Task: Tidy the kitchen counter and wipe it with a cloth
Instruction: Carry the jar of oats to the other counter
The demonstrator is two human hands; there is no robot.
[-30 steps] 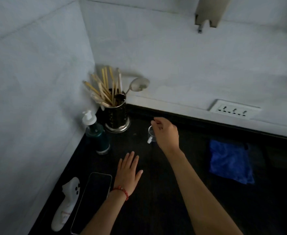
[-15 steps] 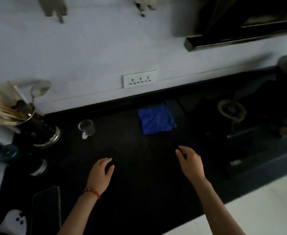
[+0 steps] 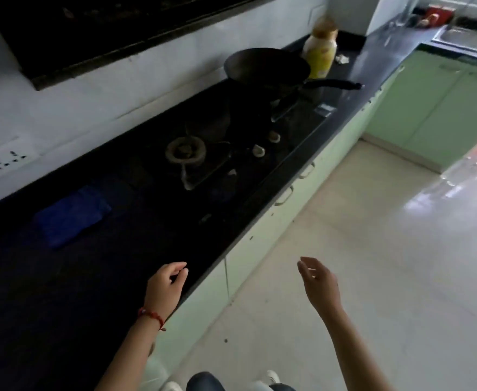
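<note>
Black desk [image 3: 96,272] runs along the wall. Blue cloth [image 3: 71,215] lies flat on it, near the stove [image 3: 186,153]. Left hand [image 3: 162,289] and right hand [image 3: 319,286] hold nothing, fingers loose, well apart from the cloth.

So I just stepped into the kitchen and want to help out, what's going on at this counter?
A person stands at the black counter with both hands empty. The left hand hovers over the counter's front edge, fingers loosely curled; the right hand hangs open over the floor. The blue cloth lies untouched near the wall. A wok sits on the stove, with a yellow bottle behind it. No wiping is under way.
</note>
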